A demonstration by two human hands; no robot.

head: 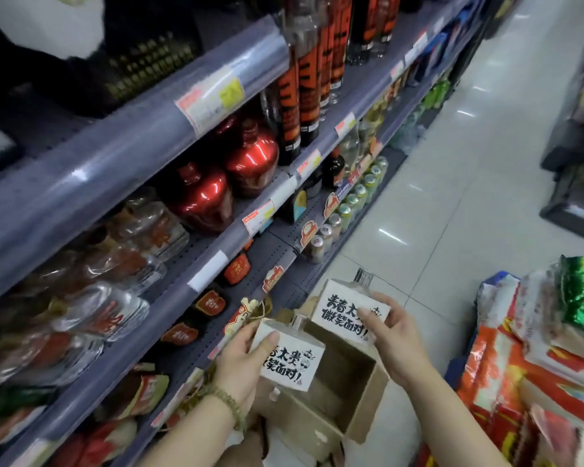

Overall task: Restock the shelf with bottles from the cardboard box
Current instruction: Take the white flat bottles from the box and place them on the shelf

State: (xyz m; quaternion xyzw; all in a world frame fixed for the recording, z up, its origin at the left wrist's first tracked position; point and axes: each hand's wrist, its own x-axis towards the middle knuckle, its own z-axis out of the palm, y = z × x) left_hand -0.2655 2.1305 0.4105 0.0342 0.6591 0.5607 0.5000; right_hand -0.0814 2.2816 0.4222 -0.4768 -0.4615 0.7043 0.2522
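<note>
Both hands are busy here, each one holding a bottle over the open brown cardboard box (338,396) sitting on the pale tiled floor (459,203). Left hand (240,362) grips a flat clear glass bottle with a white label and black lettering (292,360), thumb wrapped over its top edge, right beside the front edge of the grey metal shelf (196,281). Right hand (393,332) pinches a second matching white-labelled bottle (346,303), held a bit higher, above the box's far edge. Box interior looks mostly dark, can't really tell what's left in there. On the shelf's middle tier sit shiny red round jugs (226,183), with tall black-and-orange bottles (300,85) on the tier above. Colourful stacked sacks (533,348) are piled on the floor near the box's right side.
</note>
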